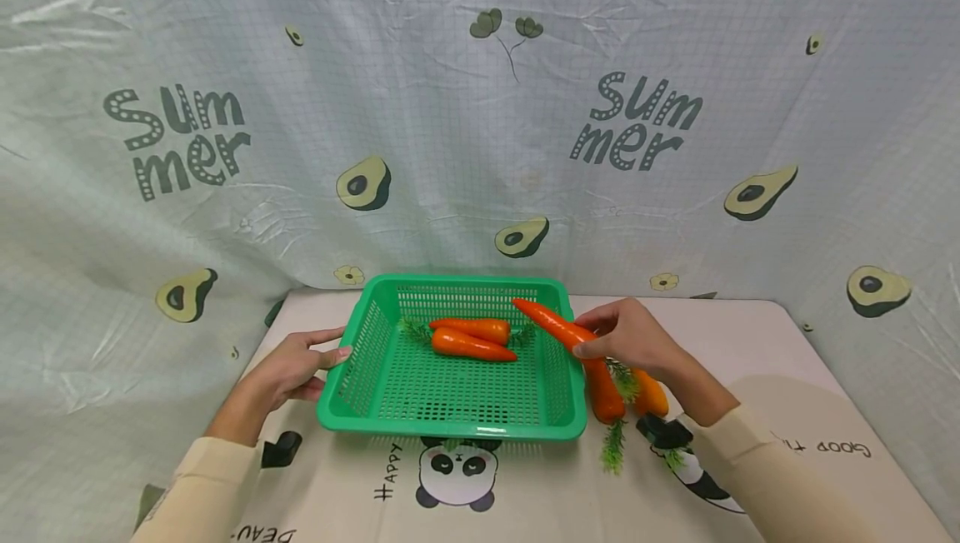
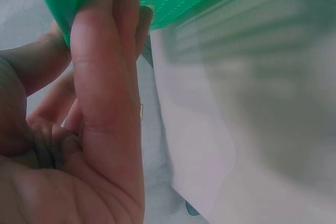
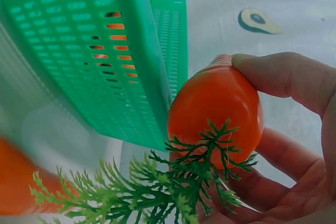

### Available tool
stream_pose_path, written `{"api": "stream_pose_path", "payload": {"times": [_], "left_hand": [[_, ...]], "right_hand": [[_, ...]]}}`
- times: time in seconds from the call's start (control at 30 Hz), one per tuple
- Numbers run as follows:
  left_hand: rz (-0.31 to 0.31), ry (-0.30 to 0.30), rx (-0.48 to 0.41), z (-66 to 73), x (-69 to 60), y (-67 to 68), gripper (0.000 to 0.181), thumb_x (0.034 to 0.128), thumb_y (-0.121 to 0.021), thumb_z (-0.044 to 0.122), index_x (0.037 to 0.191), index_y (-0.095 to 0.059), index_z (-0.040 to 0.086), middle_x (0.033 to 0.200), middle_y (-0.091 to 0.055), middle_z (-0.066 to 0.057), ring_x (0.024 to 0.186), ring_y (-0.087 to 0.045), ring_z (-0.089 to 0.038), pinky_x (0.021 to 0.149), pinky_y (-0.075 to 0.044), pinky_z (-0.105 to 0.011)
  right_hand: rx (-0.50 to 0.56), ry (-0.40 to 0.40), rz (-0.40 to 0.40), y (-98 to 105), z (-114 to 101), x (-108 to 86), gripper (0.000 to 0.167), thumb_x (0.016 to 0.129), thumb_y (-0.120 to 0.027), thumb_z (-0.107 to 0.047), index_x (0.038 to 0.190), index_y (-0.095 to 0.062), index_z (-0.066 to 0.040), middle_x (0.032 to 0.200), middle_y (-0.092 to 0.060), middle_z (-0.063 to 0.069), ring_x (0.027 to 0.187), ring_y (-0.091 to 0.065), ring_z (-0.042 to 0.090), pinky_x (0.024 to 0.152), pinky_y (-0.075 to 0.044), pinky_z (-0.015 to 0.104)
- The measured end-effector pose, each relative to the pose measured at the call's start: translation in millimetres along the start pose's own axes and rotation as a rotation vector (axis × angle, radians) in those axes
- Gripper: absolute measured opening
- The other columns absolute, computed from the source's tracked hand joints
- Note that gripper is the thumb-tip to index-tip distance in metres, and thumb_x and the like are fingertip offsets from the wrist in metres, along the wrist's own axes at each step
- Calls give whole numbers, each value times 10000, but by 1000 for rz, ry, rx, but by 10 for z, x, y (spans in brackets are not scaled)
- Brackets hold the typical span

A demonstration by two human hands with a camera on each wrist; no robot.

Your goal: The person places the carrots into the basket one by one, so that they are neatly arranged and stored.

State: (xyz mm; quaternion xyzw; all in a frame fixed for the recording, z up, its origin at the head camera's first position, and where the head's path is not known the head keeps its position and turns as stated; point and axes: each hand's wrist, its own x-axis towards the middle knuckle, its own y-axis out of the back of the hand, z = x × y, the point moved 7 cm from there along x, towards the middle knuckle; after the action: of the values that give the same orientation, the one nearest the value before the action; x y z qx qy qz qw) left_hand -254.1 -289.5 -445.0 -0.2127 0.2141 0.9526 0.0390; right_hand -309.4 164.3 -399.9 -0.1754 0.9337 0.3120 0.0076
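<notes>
A green plastic basket (image 1: pixel 457 430) has two orange carrots, a front one (image 1: pixel 468 345) and a back one (image 1: pixel 487 328), lying inside with their green tops. On its left side, my left hand (image 1: pixel 296 364) grips the rim, thumb over the edge and other fingers outside; the left wrist view shows these fingers (image 2: pixel 107 72) against the green rim. My right hand (image 1: pixel 626 335) pinches another carrot (image 1: pixel 551 324) between thumb and fingers, its tip pointing over the basket's right rim. Up close, the held carrot's thick end (image 3: pixel 215 114) and leafy top (image 3: pixel 157 187) show beside the basket wall.
Right of the basket, a carrot (image 1: pixel 604 393) lies on the table, with a yellow-orange item (image 1: pixel 651 395) partly behind my right arm. A dark object (image 1: pixel 663 430) is near it. The table cover (image 1: pixel 337 493) has panda prints; a patterned curtain (image 1: pixel 450 110) hangs behind.
</notes>
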Motion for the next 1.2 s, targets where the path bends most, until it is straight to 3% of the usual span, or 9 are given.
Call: {"api": "stream_pose_path", "payload": {"times": [0.47, 0.77, 1.2], "left_hand": [[6, 1, -1, -10, 10, -6, 634, 1079, -591, 225, 1635, -328, 73, 828, -729, -45, 592, -729, -173, 554, -609, -312], [6, -2, 5, -12, 13, -4, 634, 1080, -590, 229, 1635, -327, 73, 822, -732, -49, 589, -728, -176, 558, -615, -323], [4, -2, 4, 2, -7, -6, 641, 1080, -590, 224, 1638, -316, 71, 802, -732, -41, 586, -726, -167, 556, -616, -321]], "right_hand": [[29, 7, -39, -146, -67, 48, 380, 824, -869, -150, 1163, -778, -5, 1013, -768, 141, 812, -681, 216, 695, -619, 336], [10, -2, -40, -184, -116, 85, 391, 820, -877, -162, 1168, -778, -12, 1030, -759, 133, 833, -666, 224, 741, -643, 392], [-21, 54, -54, -270, -247, 170, 395, 825, -870, -146, 1179, -770, 0, 1059, -745, 138, 826, -665, 205, 709, -607, 328]]}}
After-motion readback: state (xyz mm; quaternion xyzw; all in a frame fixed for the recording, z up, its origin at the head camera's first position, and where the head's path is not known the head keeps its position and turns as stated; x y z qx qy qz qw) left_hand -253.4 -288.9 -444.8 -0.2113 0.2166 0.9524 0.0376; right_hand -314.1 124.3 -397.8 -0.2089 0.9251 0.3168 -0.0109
